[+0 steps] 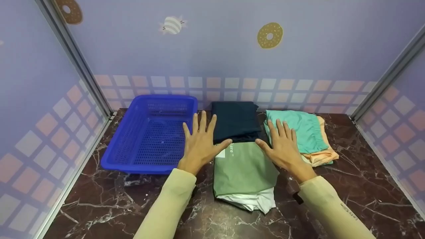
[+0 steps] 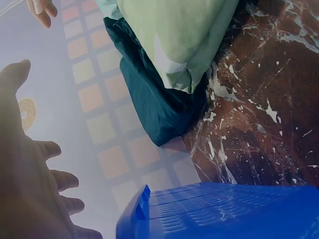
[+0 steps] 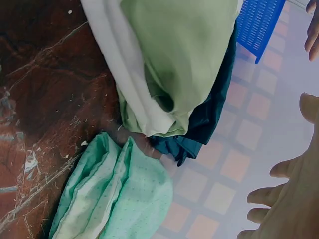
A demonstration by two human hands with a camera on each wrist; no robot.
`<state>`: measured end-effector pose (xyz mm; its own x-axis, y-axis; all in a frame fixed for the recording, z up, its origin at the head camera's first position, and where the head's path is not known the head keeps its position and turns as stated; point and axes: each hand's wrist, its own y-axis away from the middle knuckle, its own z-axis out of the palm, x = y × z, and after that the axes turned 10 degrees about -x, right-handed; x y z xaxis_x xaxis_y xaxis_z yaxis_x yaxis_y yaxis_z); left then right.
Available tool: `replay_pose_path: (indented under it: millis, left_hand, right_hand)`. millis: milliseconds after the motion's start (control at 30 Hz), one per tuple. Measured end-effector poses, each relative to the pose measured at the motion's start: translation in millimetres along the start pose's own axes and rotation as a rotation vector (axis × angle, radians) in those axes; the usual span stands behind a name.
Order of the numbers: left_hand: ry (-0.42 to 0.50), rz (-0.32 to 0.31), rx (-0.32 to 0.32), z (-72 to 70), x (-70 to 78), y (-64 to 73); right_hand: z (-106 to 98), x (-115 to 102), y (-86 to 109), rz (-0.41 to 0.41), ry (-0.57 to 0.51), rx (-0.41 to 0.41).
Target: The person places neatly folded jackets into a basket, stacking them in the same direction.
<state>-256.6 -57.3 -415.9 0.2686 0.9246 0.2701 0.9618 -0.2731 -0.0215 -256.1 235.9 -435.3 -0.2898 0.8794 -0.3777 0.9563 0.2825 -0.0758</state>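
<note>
In the head view my left hand (image 1: 199, 146) hovers with its fingers spread, between the blue basket (image 1: 113, 146) and the folded green garment (image 1: 245, 169). My right hand (image 1: 284, 147) is spread the same way, on the green garment's right, close to the folded mint garment (image 1: 298, 129). Neither hand grips anything. White cloth (image 1: 255, 199) shows under the green garment's near edge. Behind it lies a folded dark navy garment (image 1: 234, 119). Beneath the mint piece, peach cloth (image 1: 327, 146) sticks out. Both wrist views show the fingers apart from the cloth.
The perforated basket holds nothing visible and stands at the left on the dark marbled tabletop (image 1: 109, 205). A lilac wall (image 1: 219, 49) with donut prints and pink and white squares closes off the back. Side panels with metal edge strips (image 1: 76, 59) flank the table.
</note>
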Motion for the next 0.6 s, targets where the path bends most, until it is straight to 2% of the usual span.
replay_pose_path:
  millis: [367, 600]
  left_hand:
    - [0.067, 0.021, 0.005, -1.5, 5.3, 3.3]
    - [0.136, 0.028, 0.004, -4.1, 7.6, 8.9]
  right_hand:
    - [-3, -1, 7.9, 0.002, -0.112, 0.035]
    - [-2, -5, 12.3, -0.013, -0.146, 0.064]
